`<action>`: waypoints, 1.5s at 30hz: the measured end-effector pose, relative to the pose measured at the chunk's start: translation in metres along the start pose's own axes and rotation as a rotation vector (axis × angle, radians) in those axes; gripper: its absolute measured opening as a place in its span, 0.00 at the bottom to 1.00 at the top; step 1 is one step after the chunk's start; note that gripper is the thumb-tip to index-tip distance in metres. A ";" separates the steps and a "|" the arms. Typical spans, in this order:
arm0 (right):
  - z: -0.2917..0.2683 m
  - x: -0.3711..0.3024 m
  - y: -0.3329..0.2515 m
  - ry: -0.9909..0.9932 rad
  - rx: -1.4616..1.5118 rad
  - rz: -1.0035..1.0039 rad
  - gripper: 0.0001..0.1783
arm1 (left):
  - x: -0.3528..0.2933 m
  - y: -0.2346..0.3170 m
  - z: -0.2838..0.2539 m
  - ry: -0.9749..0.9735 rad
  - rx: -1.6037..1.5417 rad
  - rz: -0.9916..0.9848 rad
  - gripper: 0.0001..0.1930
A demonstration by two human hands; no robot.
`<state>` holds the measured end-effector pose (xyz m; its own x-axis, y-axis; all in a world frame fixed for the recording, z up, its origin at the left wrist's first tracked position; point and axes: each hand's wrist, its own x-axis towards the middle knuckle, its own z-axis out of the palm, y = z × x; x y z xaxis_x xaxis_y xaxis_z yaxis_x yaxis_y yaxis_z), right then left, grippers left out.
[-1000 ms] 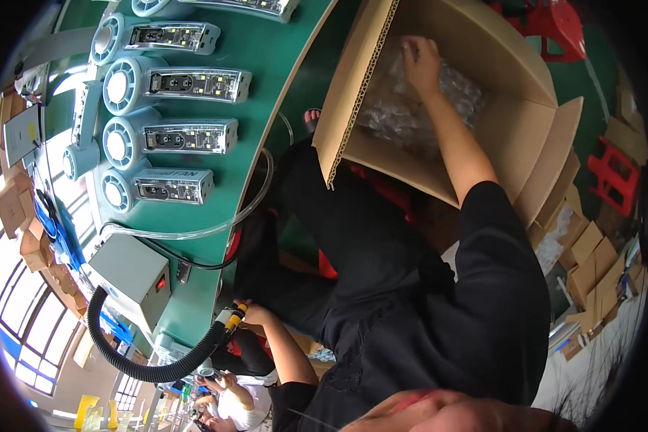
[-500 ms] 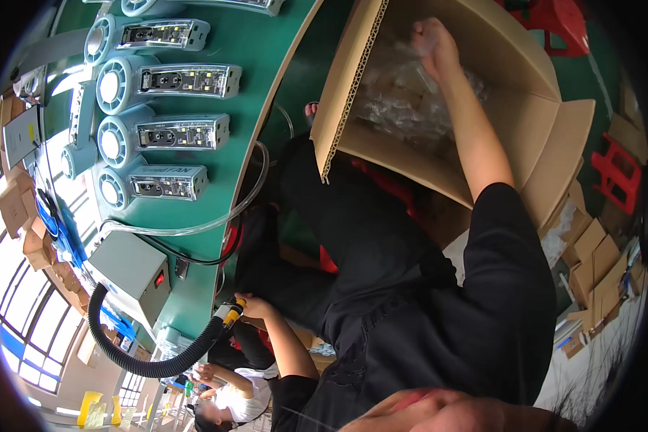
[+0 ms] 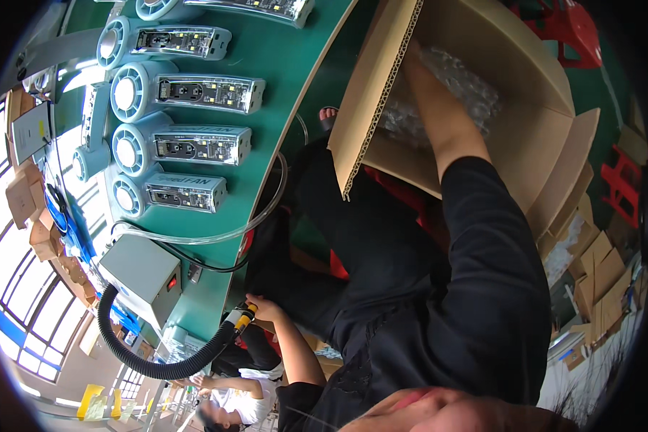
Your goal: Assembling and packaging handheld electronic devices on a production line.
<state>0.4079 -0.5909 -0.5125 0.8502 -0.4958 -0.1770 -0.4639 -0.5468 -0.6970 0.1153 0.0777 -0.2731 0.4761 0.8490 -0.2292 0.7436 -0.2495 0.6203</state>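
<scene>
My left hand [image 3: 265, 308] is closed around the yellow-and-black end of a hose [image 3: 243, 318], beside the table edge. From there the black corrugated hose curves back to a grey box-shaped machine [image 3: 140, 268] with a red switch. My right arm reaches into an open cardboard box [image 3: 536, 147]. Its hand [image 3: 413, 59] is mostly hidden behind the raised flap, so its fingers cannot be made out. Crumpled clear plastic bags [image 3: 469, 92] lie in the box beside my forearm.
Several light-blue handheld fans [image 3: 209, 93] with clear, circuit-filled handles lie in a row on the green table [image 3: 281, 54]. A clear tube [image 3: 194, 237] crosses the table. Red stools [image 3: 621, 183] and flattened cardboard [image 3: 599, 266] are at the right. Another person [image 3: 248, 399] sits at lower left.
My right hand has moved left inside the box, from in plain sight over the plastic bags to behind the flap. My left hand keeps its hold on the hose. The whole view has shifted slightly.
</scene>
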 end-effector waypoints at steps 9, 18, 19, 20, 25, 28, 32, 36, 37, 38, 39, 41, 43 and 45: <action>-0.044 -0.014 0.003 0.511 -0.082 -0.271 0.15 | 0.006 -0.002 -0.004 -0.023 0.057 0.014 0.22; -0.088 -0.073 -0.003 0.446 -0.136 -0.251 0.12 | 0.001 0.001 -0.010 -0.028 0.096 0.042 0.22; -0.090 -0.075 0.002 0.426 -0.153 -0.252 0.12 | 0.005 0.001 -0.005 -0.028 0.099 0.044 0.22; -0.092 -0.080 0.004 0.422 -0.152 -0.252 0.12 | 0.007 0.003 -0.001 -0.024 0.106 0.045 0.22; -0.103 -0.096 0.011 0.449 -0.316 -0.298 0.12 | 0.003 0.000 -0.013 -0.010 0.139 0.048 0.22; -0.093 -0.111 0.025 0.393 -0.447 -0.271 0.11 | 0.002 0.001 0.000 -0.011 0.149 0.053 0.22; -0.086 -0.128 0.048 0.333 -0.448 -0.230 0.11 | 0.002 0.003 0.007 0.005 0.165 0.052 0.23; -0.081 -0.142 0.042 0.293 -0.291 -0.215 0.11 | -0.002 -0.002 -0.009 0.033 0.195 0.051 0.23; -0.085 -0.138 0.032 0.308 -0.184 -0.239 0.11 | -0.001 -0.002 -0.006 0.036 0.197 0.053 0.23; -0.089 -0.134 0.022 0.322 -0.076 -0.263 0.11 | -0.001 -0.003 -0.013 0.040 0.200 0.055 0.23; -0.090 -0.130 0.016 0.334 0.033 -0.287 0.11 | 0.000 -0.004 -0.010 0.043 0.202 0.056 0.23; -0.090 -0.130 0.020 0.340 -0.007 -0.274 0.11 | 0.000 -0.003 -0.009 0.044 0.210 0.063 0.23; -0.087 -0.129 0.028 0.345 -0.085 -0.249 0.12 | -0.002 -0.001 -0.005 0.049 0.218 0.069 0.23; -0.082 -0.128 0.040 0.347 -0.124 -0.241 0.12 | -0.002 -0.002 -0.017 0.053 0.223 0.072 0.23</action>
<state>0.2603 -0.6050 -0.4613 0.8135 -0.5299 0.2394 -0.3067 -0.7409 -0.5975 0.1045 0.0842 -0.2612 0.5101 0.8475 -0.1469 0.7970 -0.4016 0.4510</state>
